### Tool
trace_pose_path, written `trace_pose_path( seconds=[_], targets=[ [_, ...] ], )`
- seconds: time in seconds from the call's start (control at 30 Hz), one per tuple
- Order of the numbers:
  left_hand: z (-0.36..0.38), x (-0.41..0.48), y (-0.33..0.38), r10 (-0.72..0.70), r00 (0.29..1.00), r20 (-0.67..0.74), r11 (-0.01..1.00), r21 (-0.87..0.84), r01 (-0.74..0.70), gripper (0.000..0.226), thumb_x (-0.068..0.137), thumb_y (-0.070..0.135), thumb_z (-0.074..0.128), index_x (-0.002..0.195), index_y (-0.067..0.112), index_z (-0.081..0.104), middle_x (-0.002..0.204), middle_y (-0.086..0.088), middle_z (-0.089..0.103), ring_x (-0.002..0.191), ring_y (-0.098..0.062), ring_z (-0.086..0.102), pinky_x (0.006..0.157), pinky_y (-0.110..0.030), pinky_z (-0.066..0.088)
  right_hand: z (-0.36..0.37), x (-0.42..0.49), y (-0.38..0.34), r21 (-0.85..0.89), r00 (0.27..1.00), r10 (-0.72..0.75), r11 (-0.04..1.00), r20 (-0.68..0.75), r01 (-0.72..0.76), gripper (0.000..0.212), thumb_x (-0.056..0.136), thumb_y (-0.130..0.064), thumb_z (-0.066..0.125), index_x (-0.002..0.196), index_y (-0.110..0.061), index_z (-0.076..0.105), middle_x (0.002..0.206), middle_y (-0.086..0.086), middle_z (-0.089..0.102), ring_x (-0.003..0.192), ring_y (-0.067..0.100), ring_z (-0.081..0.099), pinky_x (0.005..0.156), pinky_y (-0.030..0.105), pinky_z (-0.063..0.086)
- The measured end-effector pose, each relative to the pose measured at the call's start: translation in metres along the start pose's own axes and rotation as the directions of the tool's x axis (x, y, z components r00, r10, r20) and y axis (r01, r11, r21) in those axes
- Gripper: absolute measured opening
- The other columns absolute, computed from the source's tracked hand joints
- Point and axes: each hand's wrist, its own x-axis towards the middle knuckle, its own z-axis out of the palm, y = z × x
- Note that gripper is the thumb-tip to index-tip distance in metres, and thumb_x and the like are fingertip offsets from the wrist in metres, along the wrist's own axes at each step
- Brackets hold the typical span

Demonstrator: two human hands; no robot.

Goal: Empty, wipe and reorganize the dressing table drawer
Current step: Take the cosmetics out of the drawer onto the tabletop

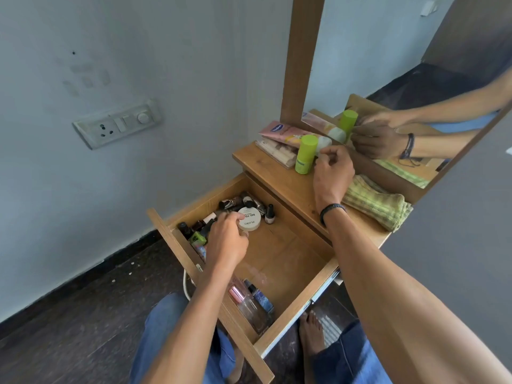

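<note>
The wooden drawer [291, 261] stands pulled out below the dressing table top [279, 176]. My left hand [227, 242] reaches into it and grips a round white jar [250, 218] marked as nail polish remover pads. Several small nail polish bottles [194, 231] lie along the drawer's far and left side. Two perfume bottles [252, 300] lie in its near corner. My right hand [332, 173] hovers over the table top, fingers curled, pinching something small that I cannot make out, next to a green stick container [306, 153]. A folded green striped cloth [376, 200] lies on the table top.
A pink tube [288, 133] and a flat patterned box [277, 152] lie at the back of the table top against the mirror [401, 92]. A switch plate [116, 123] is on the wall to the left. My knees and bare foot are under the drawer.
</note>
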Motion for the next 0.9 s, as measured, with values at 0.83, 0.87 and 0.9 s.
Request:
trace_pose_path(
  seconds=[0.83,0.87,0.9],
  targets=[
    [-0.01,-0.005,0.004,-0.165,0.97,0.18,0.98,0.138,0.141,0.063,0.1,0.004,0.036,0.16,0.013,0.018,0.151,-0.018,0.046,0.142,-0.033,0.034,0.112,-0.047,0.035,0.026,-0.144,0.055,-0.446,0.681,-0.063,0.712,0.73,0.543,0.039,0.098,-0.033,0.063,0.133,-0.017,0.063,0.134,0.006,0.055,0.114,0.03,0.055,0.089,0.043,0.054],
    [-0.011,-0.005,0.004,-0.159,0.973,0.169,0.981,0.138,0.136,0.062,0.101,0.004,0.036,0.16,0.012,0.019,0.151,-0.018,0.046,0.143,-0.033,0.034,0.112,-0.046,0.035,0.027,-0.146,0.056,-0.456,0.682,-0.061,0.7,0.729,0.55,0.037,0.098,-0.033,0.063,0.132,-0.018,0.063,0.134,0.006,0.053,0.114,0.03,0.056,0.088,0.044,0.055],
    [-0.011,-0.005,0.004,-0.154,0.975,0.159,0.982,0.137,0.133,0.061,0.101,0.004,0.037,0.159,0.011,0.02,0.151,-0.018,0.046,0.143,-0.033,0.034,0.112,-0.045,0.035,0.03,-0.148,0.055,-0.469,0.691,-0.061,0.691,0.72,0.55,0.036,0.099,-0.032,0.062,0.132,-0.018,0.063,0.136,0.007,0.051,0.113,0.031,0.057,0.087,0.044,0.056]
  ],
)
